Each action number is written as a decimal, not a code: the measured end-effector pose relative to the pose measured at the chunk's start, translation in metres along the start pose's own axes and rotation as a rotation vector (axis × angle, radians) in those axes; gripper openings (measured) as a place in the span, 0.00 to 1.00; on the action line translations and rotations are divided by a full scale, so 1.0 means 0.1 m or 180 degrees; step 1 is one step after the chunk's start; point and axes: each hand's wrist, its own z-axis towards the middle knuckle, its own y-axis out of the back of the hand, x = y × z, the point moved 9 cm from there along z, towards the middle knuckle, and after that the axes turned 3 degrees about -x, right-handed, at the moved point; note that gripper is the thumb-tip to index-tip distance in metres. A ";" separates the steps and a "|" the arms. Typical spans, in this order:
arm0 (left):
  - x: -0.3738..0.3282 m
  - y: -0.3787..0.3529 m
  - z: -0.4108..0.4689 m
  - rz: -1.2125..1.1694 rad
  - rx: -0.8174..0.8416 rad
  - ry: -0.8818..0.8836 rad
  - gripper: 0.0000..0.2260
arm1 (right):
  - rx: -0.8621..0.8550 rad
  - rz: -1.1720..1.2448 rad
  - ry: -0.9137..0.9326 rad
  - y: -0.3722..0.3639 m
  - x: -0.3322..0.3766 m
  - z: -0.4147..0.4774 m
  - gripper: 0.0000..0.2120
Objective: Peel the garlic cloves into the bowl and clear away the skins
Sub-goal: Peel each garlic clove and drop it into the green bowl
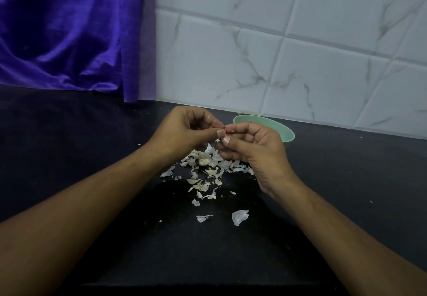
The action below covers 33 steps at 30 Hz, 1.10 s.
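– Pinching something tiny, are they? What is it?
– A small garlic clove with a bit of reddish skin (228, 131). The left hand (184, 131) and the right hand (256, 152) both nip it with thumb and fingertips. The hands are curled and close together.
– How should the peel come off well?
– I think one hand should hold the clove firm while the other tugs the loose skin away slowly. Then the clove will not slip.
– Where does it go then?
– Just behind the right hand sits the round pale green bowl (287, 134). What is inside it is hidden.
– And the mess?
– Right under the grip lies a heap of white papery skins (208, 175) on the black counter (346, 168). One more garlic lump (204, 160) sits in the heap. Some skins lie farther out, toward the person.
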 end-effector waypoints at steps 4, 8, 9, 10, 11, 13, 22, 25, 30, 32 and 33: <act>-0.01 0.05 0.01 0.0072 -0.0106 -0.0053 0.05 | -0.0001 0.0044 0.0028 -0.02 0.01 -0.01 0.08; -0.01 0.04 0.01 0.0078 -0.0036 -0.0022 0.06 | -0.0038 0.0103 -0.0019 -0.02 -0.01 -0.02 0.08; -0.01 0.03 0.01 0.0090 0.0006 -0.0023 0.06 | -0.0034 0.0107 -0.0030 -0.02 -0.01 -0.01 0.08; -0.02 0.02 0.01 0.0097 0.0052 -0.0027 0.06 | -0.0029 0.0116 -0.0041 -0.01 -0.01 -0.01 0.08; -0.02 0.01 0.01 0.0096 0.0100 -0.0029 0.07 | -0.0019 0.0128 -0.0050 -0.02 -0.01 -0.01 0.08; -0.03 0.00 0.02 0.0093 0.0186 -0.0029 0.06 | 0.0026 0.0119 -0.0049 -0.03 0.00 -0.01 0.09; -0.02 -0.10 0.00 0.0104 0.0577 0.0038 0.04 | 0.0145 0.0044 0.0017 -0.07 0.03 -0.04 0.11; -0.02 -0.16 -0.02 0.0053 0.0753 0.0068 0.04 | 0.0125 0.0059 0.0059 -0.08 0.05 -0.05 0.11; -0.04 -0.20 -0.06 0.0111 0.0929 0.0112 0.06 | 0.0135 0.0128 0.0151 -0.11 0.10 -0.05 0.13; -0.05 -0.20 -0.06 0.0068 0.0990 0.0184 0.07 | 0.0102 0.0220 0.0112 -0.10 0.10 -0.05 0.12; -0.04 -0.20 -0.06 0.0075 0.1018 0.0214 0.07 | 0.0066 0.0295 0.0086 -0.08 0.09 -0.04 0.11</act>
